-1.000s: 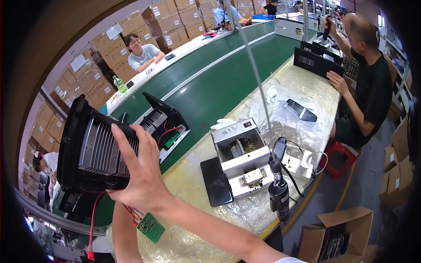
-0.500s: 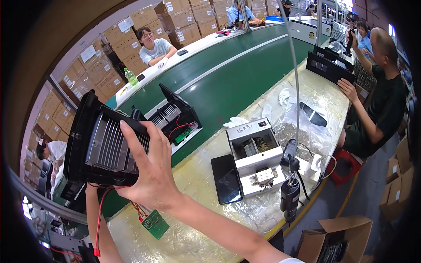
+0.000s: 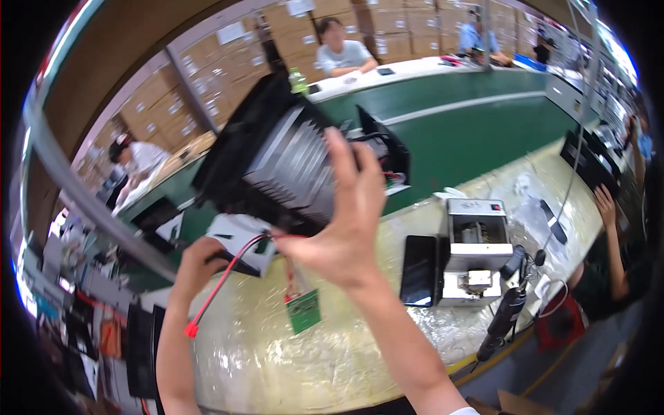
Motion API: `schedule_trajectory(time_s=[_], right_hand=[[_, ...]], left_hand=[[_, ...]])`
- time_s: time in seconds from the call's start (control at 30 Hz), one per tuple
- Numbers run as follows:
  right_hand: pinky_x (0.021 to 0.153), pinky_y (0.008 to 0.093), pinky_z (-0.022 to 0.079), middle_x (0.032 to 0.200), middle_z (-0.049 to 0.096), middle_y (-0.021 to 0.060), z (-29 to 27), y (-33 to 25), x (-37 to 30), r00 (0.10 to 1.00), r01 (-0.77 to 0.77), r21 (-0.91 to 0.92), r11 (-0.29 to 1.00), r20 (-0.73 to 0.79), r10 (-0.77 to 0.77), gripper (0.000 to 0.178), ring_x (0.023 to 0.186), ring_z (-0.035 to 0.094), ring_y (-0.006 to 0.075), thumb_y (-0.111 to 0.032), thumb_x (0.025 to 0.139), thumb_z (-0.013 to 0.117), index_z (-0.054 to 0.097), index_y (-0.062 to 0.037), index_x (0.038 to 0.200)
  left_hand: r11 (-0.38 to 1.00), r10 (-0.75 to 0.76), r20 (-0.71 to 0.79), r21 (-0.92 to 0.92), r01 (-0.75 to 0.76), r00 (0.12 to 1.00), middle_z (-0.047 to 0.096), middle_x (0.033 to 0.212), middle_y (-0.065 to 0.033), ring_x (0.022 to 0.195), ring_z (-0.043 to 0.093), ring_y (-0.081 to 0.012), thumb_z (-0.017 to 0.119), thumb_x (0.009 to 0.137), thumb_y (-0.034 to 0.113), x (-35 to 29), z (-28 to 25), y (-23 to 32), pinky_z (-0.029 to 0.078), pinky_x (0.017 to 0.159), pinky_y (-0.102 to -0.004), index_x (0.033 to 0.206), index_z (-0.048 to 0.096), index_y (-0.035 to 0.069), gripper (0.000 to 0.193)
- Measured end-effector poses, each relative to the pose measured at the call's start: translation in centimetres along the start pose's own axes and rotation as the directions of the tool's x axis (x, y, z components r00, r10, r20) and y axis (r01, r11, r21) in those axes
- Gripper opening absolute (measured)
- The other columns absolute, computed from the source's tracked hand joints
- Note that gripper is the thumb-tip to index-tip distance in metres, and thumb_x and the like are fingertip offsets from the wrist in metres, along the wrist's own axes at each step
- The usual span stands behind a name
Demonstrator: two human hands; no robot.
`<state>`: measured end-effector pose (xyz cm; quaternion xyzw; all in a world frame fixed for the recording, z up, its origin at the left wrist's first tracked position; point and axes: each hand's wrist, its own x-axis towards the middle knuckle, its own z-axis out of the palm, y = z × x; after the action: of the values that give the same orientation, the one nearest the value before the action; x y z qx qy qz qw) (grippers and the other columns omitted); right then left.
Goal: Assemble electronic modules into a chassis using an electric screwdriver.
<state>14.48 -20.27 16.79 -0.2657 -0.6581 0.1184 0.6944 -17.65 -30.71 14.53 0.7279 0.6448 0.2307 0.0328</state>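
Note:
My right hand (image 3: 349,218) grips a black housing with a finned metal heat sink (image 3: 294,162), held tilted above the bench. Its fingers lie along the right side, the thumb underneath. From the housing hang a red-and-black wire lead with a red plug (image 3: 192,329) and a green circuit board (image 3: 304,311) on thin wires. Lower left, my left hand (image 3: 202,261) has its fingers bent round the edge of a white panel with black parts (image 3: 243,232), partly hidden below the housing. Motion blurs the housing.
On the film-covered bench (image 3: 360,353) are a black phone (image 3: 419,270), a white metal box device (image 3: 477,249) and a black electric screwdriver (image 3: 503,321) hanging from a cable. Another open black housing (image 3: 387,152) stands on the green belt (image 3: 456,131). A co-worker's hand (image 3: 606,205) is at right.
The view has swung left, so the bench shows further right. My left hand, earlier behind the housing, now shows at the white panel. The housing has tilted more in my right hand.

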Motion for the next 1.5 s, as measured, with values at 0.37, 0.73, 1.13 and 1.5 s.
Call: schedule_trajectory(time_s=[0.37, 0.73, 1.13, 1.5], right_hand=[[0.112, 0.0431, 0.035, 0.144, 0.044, 0.014, -5.9, -4.6, 2.2, 0.987, 0.161, -0.125, 0.979, 0.034, -0.157, 0.118, 0.135, 0.042, 0.0321, -0.008, 0.046, 0.09, 0.04, -0.008, 0.153], [0.114, 0.0428, 0.038, 0.144, 0.042, 0.0141, -8.7, -8.2, 3.0, 0.951, 0.309, -0.206, 0.928, 0.072, -0.301, 0.118, 0.137, 0.042, 0.0315, -0.007, 0.048, 0.09, 0.038, -0.0084, 0.154], [0.108, 0.0479, 0.035, 0.138, 0.048, 0.0206, -10.8, -4.8, 4.3, 0.676, 0.528, -0.105, 0.843, 0.653, -0.343, 0.099, 0.128, 0.047, 0.04, -0.017, 0.043, 0.086, 0.059, -0.0202, 0.138], [0.104, 0.0523, 0.033, 0.132, 0.048, 0.0203, -1.2, -2.0, -0.5, 0.343, 0.771, -0.012, 0.637, 0.851, -0.398, 0.087, 0.125, 0.044, 0.0386, -0.012, 0.053, 0.082, 0.058, -0.0233, 0.136]], left_hand=[[0.997, -0.071, -0.057, -0.029, 0.069, 0.996, 0.065, 0.12, -0.0151, 0.122, 0.059, -0.0347, 0.076, 0.074, -0.001, -12.3, 1.6, 17.6, 0.041, 0.113, -0.0479, 0.099, 0.07, 0.004, 0.026], [0.989, -0.144, -0.776, -0.14, 0.054, 0.614, 0.045, 0.133, -0.0194, 0.121, 0.049, -0.0351, 0.095, 0.061, 0.008, -8.6, 16.4, 24.7, 0.043, 0.099, -0.0428, 0.105, 0.049, 0.008, 0.064], [0.912, -0.107, -0.526, -0.389, -0.127, 0.844, 0.063, 0.128, -0.0231, 0.114, 0.063, -0.0403, 0.09, 0.07, 0.007, -11.7, 15.2, 23.6, 0.052, 0.097, -0.0452, 0.106, 0.066, -0.003, 0.044], [0.85, -0.358, -0.186, -0.471, 0.237, 0.915, 0.065, 0.128, -0.0203, 0.123, 0.059, -0.0376, 0.081, 0.073, 0.002, -8.9, 18.5, 18.9, 0.048, 0.102, -0.0412, 0.111, 0.069, 0.002, 0.04]])
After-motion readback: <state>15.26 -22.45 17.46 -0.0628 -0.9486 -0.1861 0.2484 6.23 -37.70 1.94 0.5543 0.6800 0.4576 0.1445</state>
